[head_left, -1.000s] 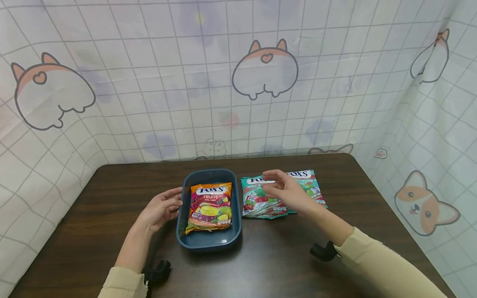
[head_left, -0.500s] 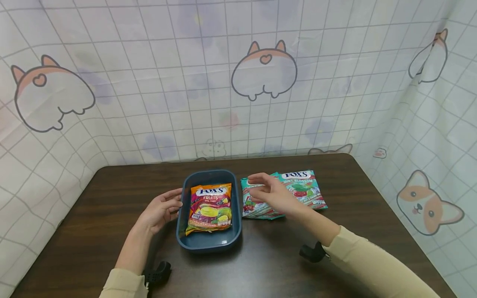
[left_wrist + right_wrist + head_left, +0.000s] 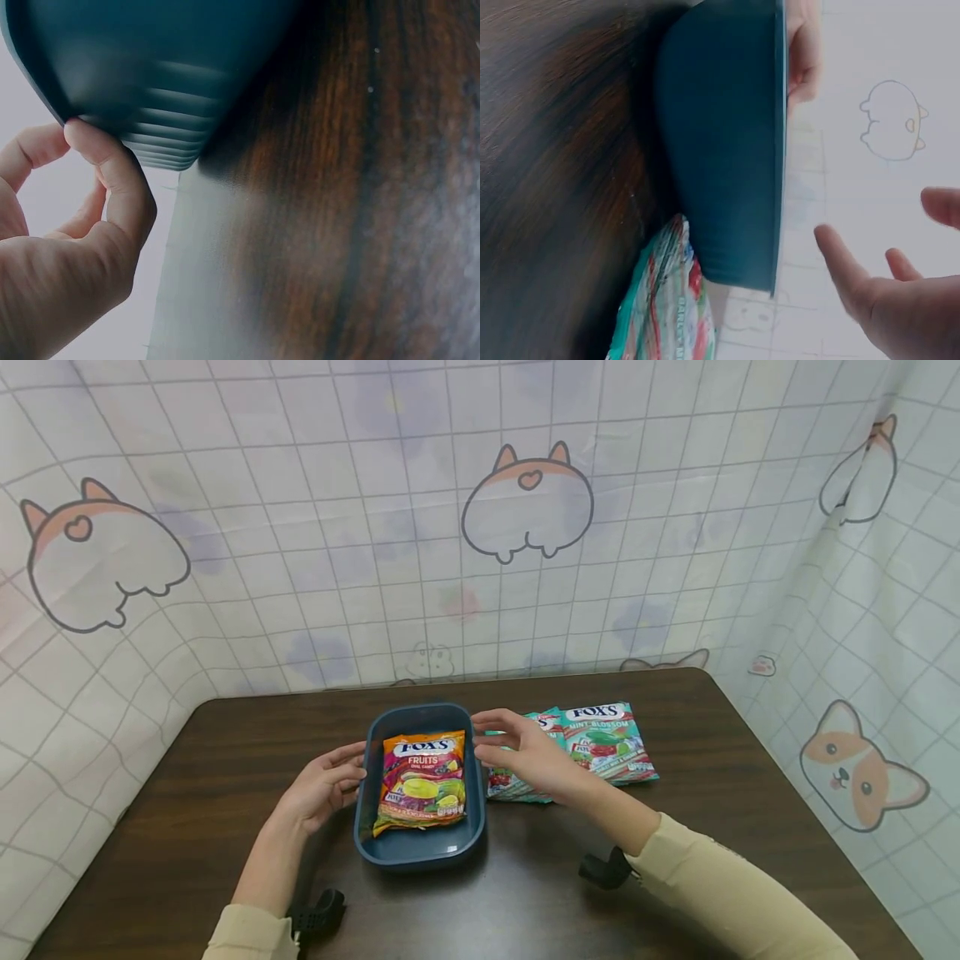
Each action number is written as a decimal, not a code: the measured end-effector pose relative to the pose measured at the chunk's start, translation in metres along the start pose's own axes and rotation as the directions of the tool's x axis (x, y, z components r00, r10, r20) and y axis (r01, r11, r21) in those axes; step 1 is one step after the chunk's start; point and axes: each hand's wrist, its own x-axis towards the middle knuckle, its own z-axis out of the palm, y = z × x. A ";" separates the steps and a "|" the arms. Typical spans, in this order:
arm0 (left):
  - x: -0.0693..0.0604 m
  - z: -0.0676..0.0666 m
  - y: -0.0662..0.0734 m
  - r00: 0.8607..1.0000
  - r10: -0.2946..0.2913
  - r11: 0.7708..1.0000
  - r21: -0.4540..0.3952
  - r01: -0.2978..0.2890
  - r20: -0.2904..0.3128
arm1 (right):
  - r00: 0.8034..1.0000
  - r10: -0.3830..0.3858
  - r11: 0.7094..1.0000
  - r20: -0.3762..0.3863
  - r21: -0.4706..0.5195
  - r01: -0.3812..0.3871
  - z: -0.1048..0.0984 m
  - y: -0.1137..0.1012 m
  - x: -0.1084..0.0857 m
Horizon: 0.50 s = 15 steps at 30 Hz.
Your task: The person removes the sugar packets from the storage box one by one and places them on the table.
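Note:
A dark blue plastic bin [image 3: 420, 863] stands on the table with an orange Fox's fruit candy bag [image 3: 420, 787] lying in it. My left hand [image 3: 321, 789] pinches the bin's left rim; the left wrist view shows the thumb [image 3: 94, 142] against the bin's edge. Over the right rim hovers my right hand [image 3: 528, 756], fingers spread and holding nothing. A gap separates it from the bin [image 3: 724, 135] in the right wrist view. Right of the bin lie two green Fox's candy bags, the left one [image 3: 517, 788] partly hidden by my right hand, the other [image 3: 609, 743] labelled mint blossom.
Dark wooden table [image 3: 225, 777] reaches back to a white grid-patterned curtain [image 3: 337, 543] with dog drawings. In the right wrist view, a green bag [image 3: 667, 300] touches or nearly touches the bin's outer wall. Black wrist devices [image 3: 318, 912] sit below both hands.
My right hand has moved left, from above the green bags to the bin's right rim, uncovering the right-hand green bag. The left hand and the bin have stayed put.

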 end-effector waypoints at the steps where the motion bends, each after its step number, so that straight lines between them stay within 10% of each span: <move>1: 0.000 0.000 0.000 1.000 0.002 1.000 -0.007 -0.002 -0.003 | 1.000 -0.006 1.000 0.013 0.008 0.006 0.001 0.000 0.001; 15: 0.001 0.000 0.001 1.000 -0.005 1.000 -0.010 0.005 0.000 | 0.981 -0.044 0.999 0.191 -0.016 0.048 0.016 -0.006 0.008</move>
